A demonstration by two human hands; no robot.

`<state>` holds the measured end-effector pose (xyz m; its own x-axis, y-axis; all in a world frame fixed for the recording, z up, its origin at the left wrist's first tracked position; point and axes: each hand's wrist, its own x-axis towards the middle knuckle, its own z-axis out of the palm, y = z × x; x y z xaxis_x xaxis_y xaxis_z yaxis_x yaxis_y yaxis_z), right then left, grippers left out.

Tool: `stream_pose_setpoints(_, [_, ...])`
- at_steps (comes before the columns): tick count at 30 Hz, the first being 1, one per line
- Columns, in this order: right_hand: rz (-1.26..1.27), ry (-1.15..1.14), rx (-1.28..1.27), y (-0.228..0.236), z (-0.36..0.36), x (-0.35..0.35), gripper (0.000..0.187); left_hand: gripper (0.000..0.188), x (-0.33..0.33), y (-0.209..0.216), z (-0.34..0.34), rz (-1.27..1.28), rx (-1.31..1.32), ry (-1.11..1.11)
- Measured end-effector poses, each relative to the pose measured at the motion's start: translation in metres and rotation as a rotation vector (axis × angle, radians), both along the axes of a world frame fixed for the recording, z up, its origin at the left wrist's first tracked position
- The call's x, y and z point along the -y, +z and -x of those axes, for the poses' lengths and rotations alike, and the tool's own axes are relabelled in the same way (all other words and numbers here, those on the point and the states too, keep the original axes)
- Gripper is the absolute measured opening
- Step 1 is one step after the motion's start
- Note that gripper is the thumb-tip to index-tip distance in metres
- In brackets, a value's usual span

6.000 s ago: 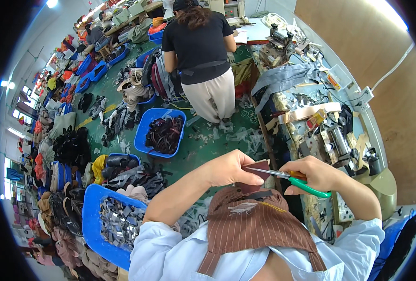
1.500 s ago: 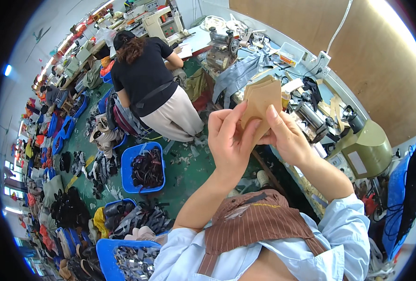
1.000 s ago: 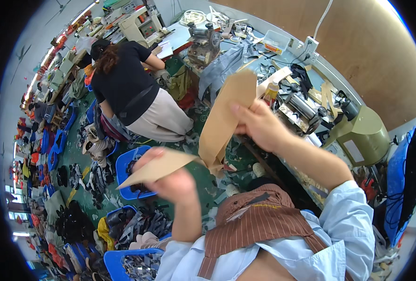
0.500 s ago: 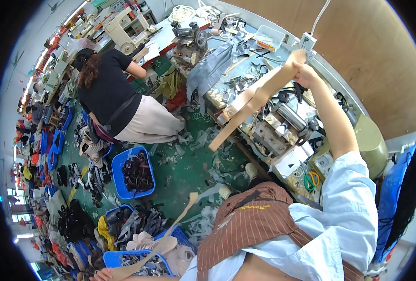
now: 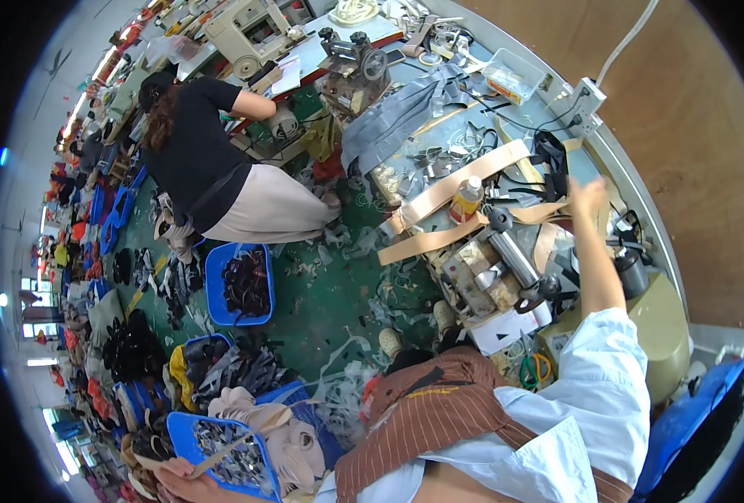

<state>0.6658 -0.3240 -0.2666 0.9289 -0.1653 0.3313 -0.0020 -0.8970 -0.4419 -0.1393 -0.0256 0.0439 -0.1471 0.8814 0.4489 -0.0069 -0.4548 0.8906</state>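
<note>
My right hand (image 5: 588, 195) is over the cluttered workbench at the right, smeared by motion, so its fingers do not show clearly. Beside it ends a long beige strip (image 5: 439, 241), which runs across the small roller machine (image 5: 513, 256) and past the bench's front edge. A wider beige strip (image 5: 472, 174) lies behind a bottle with a yellow label (image 5: 467, 199). At the lower left, my left hand (image 5: 181, 480) is closed on a narrow beige strip (image 5: 212, 457), above a blue basket of scraps (image 5: 173, 423).
A co-worker in a black top (image 5: 196, 151) bends over a table at the left. A blue bin of dark pieces (image 5: 212, 289) stands on the green floor among scraps. Scissors with green and orange handles (image 5: 535, 369) lie near the machine. A power socket (image 5: 588, 99) is on the wall.
My right hand has come down from its raised position, and the long beige strip now lies over the machine. My left hand has shifted slightly left and up with its strip.
</note>
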Motion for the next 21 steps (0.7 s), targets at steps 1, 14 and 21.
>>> stream_pose_setpoints(1, [-0.268,0.374,-0.258,0.008,0.013,-0.037,0.078,0.031,0.013,0.009,-0.014,0.018,-0.059,0.038])
stream_pose_setpoints(14, [-0.629,1.343,-0.607,-0.111,0.063,-0.155,0.08,0.021,0.061,-0.048,-0.132,0.335,-0.149,-0.122])
stream_pose_setpoints(21, [-0.689,1.08,-0.5,0.038,0.048,-0.095,0.066,0.017,0.03,-0.087,-0.142,0.356,-0.138,-0.35])
